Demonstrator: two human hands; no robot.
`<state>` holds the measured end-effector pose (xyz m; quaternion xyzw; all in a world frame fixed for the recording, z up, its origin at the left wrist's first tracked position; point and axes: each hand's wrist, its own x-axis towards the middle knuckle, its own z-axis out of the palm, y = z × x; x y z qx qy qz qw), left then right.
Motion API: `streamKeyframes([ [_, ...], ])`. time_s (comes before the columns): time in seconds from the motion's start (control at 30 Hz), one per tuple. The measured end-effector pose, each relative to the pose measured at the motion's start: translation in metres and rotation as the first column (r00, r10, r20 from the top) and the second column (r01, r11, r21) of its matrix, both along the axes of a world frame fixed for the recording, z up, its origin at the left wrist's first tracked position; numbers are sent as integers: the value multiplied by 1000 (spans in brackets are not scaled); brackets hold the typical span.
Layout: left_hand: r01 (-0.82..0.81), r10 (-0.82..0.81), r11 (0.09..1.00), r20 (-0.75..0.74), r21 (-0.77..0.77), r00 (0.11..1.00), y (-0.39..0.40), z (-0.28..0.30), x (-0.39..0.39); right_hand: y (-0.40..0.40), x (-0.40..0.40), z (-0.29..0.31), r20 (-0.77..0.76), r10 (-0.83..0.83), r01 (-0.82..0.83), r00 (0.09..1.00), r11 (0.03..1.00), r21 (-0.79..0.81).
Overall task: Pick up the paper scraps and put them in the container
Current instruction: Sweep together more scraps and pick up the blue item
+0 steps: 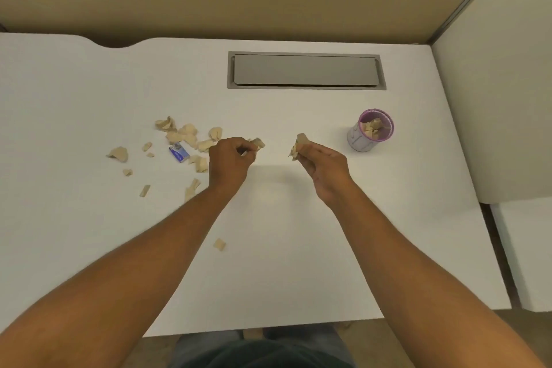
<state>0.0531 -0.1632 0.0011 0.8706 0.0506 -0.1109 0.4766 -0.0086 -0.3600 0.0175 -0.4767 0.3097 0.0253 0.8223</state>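
Paper scraps [191, 140] lie scattered on white counter [89, 84], left of your left hand [230, 158], some touching it; one stray scrap [219, 244] nearer you, beside left forearm. Left hand closed, pinching scrap [257, 143]. Right hand [322, 167] closed around small wad of scraps [299, 145]. Container [371, 130], purple-rimmed, stands right and slightly far of your right hand, apart from it, scraps already inside. Small blue box [179, 152] sits among loose scraps.
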Motion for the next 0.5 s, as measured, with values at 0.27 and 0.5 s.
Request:
streamKeyframes([
  [0.27,78,-78,992,0,-102,997,-87,18,5,-139,12,34,-81,-240,115,967,702,-703],
  [0.5,106,-107,987,-5,-123,994,-121,24,-5,-181,44,7,-371,56,-376,927,131,-918],
])
